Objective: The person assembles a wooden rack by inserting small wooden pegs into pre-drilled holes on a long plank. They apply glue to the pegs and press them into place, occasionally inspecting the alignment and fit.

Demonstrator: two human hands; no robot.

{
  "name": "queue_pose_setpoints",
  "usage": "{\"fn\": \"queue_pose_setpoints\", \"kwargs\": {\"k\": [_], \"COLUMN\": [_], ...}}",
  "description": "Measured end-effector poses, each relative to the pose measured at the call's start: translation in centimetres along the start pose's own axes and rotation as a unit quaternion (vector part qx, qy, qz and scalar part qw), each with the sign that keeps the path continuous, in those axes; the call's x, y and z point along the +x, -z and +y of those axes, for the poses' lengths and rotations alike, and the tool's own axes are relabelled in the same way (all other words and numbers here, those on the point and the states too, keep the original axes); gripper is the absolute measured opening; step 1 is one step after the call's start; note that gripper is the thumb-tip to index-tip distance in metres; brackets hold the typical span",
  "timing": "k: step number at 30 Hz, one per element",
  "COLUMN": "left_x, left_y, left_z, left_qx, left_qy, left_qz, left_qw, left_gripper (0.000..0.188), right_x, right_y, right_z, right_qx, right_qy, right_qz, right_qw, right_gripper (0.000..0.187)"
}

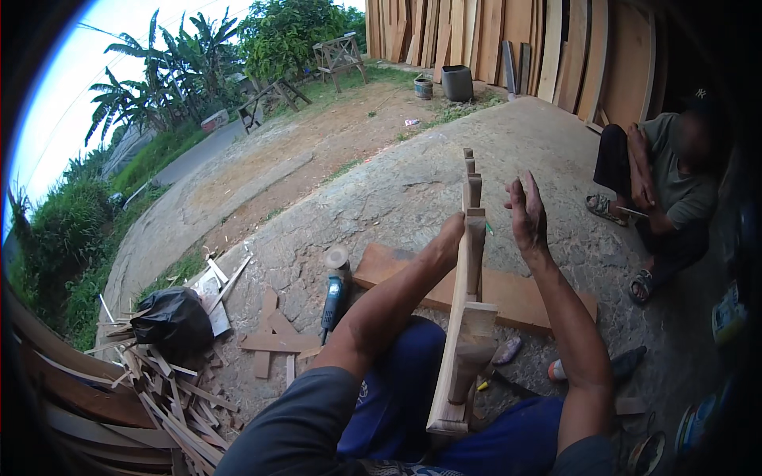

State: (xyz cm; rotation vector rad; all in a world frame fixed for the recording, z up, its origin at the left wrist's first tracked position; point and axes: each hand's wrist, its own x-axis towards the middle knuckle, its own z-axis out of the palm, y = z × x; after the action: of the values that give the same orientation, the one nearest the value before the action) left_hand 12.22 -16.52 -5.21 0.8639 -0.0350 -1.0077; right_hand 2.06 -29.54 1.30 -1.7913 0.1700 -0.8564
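A long, pale wooden rail (446, 381) with several shaped wooden blocks along it stands tilted in front of me. Its near end is between my knees and its far end points away. My left hand (454, 230) grips the rail's left side around mid-length; the fingers are mostly hidden behind the wood. To the right of the rail, my right hand (528, 214) is raised with fingers stretched out, holding nothing and apart from the wood. A thick reddish-brown plank (532, 305) lies on the ground beyond my knees, partly hidden by the rail and my left forearm.
A teal angle grinder (335, 297) stands left of my left arm, near crossed wood offcuts (274, 341). Wood strips (178, 397) and a black plastic bag (173, 317) are piled at left. Another person (675, 174) sits at right. Boards (516, 47) lean at the back.
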Motion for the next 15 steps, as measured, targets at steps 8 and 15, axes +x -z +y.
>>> {"fn": "queue_pose_setpoints", "kwargs": {"k": [8,15], "left_x": [-0.3,3.7], "left_y": [-3.2,0.8], "left_z": [0.7,8.5], "left_qx": [-0.016,-0.203], "left_qy": [-0.044,-0.204], "left_qz": [0.019,0.234], "left_qw": [0.999,0.929], "left_gripper": [0.027,0.048], "right_x": [0.6,-2.3], "right_y": [2.5,8.6], "right_z": [3.0,11.6], "right_qx": [-0.005,-0.07], "right_qy": [-0.02,-0.171], "right_qz": [-0.035,-0.066], "right_qw": [0.999,0.981], "right_gripper": [0.086,0.075]}}
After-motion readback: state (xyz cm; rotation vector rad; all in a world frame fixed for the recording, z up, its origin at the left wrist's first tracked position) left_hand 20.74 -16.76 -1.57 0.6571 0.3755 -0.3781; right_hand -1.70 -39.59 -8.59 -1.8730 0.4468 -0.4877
